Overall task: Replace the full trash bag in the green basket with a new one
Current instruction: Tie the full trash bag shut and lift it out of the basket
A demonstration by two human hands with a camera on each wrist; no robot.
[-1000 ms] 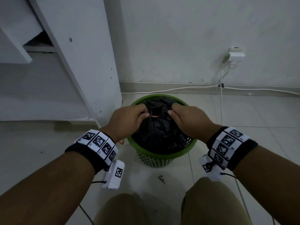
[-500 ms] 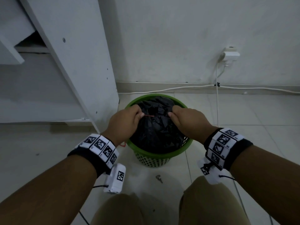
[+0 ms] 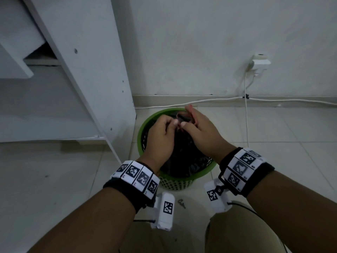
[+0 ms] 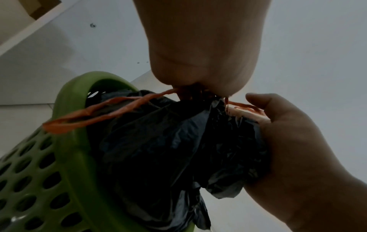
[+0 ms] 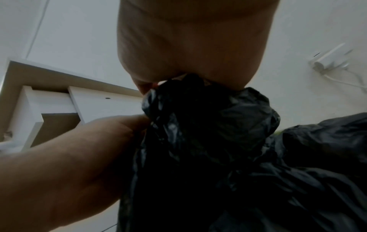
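A green perforated basket (image 3: pixel 197 175) stands on the tiled floor and holds a full black trash bag (image 3: pixel 182 157). Both hands meet over the bag's gathered top. My left hand (image 3: pixel 169 125) pinches the red drawstring (image 4: pixel 111 109), and a loose loop of it trails over the basket (image 4: pixel 65 157) rim. My right hand (image 3: pixel 189 123) grips the bunched neck of the bag (image 5: pixel 198 117), with red string across its fingers. The bag (image 4: pixel 168 149) bulges up above the rim. No new bag is in view.
A white cabinet panel (image 3: pixel 91 70) leans close on the basket's left. Behind it, a white cable (image 3: pixel 200 102) runs along the baseboard up to a wall socket (image 3: pixel 259 61). A small dark object (image 3: pixel 181 202) lies on the floor by my knees.
The hands held the red string taut between them; now they have closed together at the far side, and the bag's mouth is bunched into a neck.
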